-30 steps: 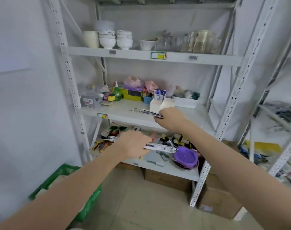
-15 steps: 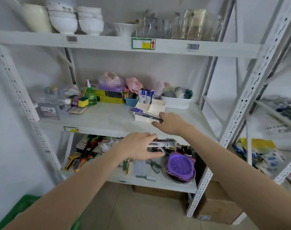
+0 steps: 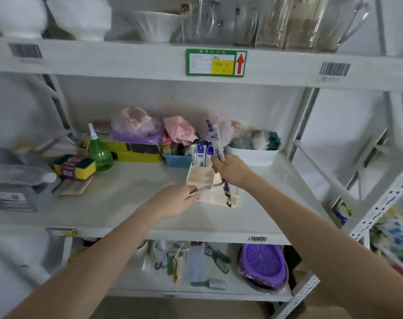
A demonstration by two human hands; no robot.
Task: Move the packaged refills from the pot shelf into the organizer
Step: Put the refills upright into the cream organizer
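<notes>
Refill packs point(image 3: 215, 140) upright in the right hand point(image 3: 232, 170), tops pointing to 12 o'clock, bottoms dropping toward the white organizer point(image 3: 213, 189) on the middle shelf point(image 3: 117, 203). Right-hand fingers pinching the packs mid-length, just over the organizer's right compartments. More blue-white refills point(image 3: 200, 153) already standing in the back compartment at 12 o'clock of it. Left hand point(image 3: 175, 201) at 9 o'clock of the organizer, fingers curled, pinching one flat refill pack point(image 3: 207, 188) that lies nearly level, tip over the organizer's front edge.

Doing it well, as I judge: keep the right packs vertical, drop into a free cell, don't jam against the standing ones or tip the light box. Left pack should tilt upright before it goes in; a steadying touch on the organizer wall would help.

Versus half a second ago: right-hand packs were lying flat across the organizer, now stood up on end. Left hand has risen from below the shelf edge to the organizer's side. Camera is closer, the shelf fills the view.
</notes>
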